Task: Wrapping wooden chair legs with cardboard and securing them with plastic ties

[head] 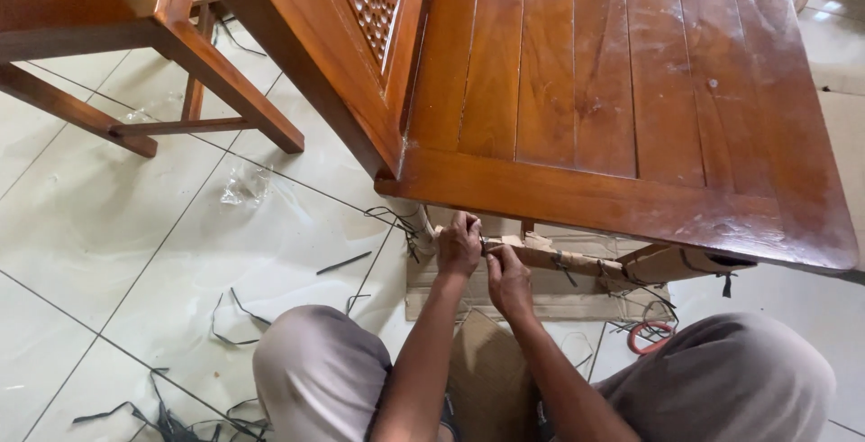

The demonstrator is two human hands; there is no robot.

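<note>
Two bare hands meet just below the front edge of a reddish-brown slatted wooden bench seat (pixel 622 91). Left hand (pixel 459 246) is closed around the near end of a cardboard-wrapped wooden leg bound with black straps (pixel 577 264), which runs rightward beneath the seat edge. Right hand (pixel 509 280) is curled shut just beside the left, its fingers pinched on the wrapping at the same end; what they pinch is too small to tell. Flat sheet of brown cardboard (pixel 550 298) lies on the pale tiled floor (pixel 117 226) under the hands. Cut black strap pieces (pixel 234 320) lie scattered on the tiles to the left. Crumpled clear plastic scrap (pixel 245 185) lies further away. Red ring-shaped object (pixel 649 337) rests near the right knee. Second brown wooden chair frame (pixel 180 54) stands at upper left.
</note>
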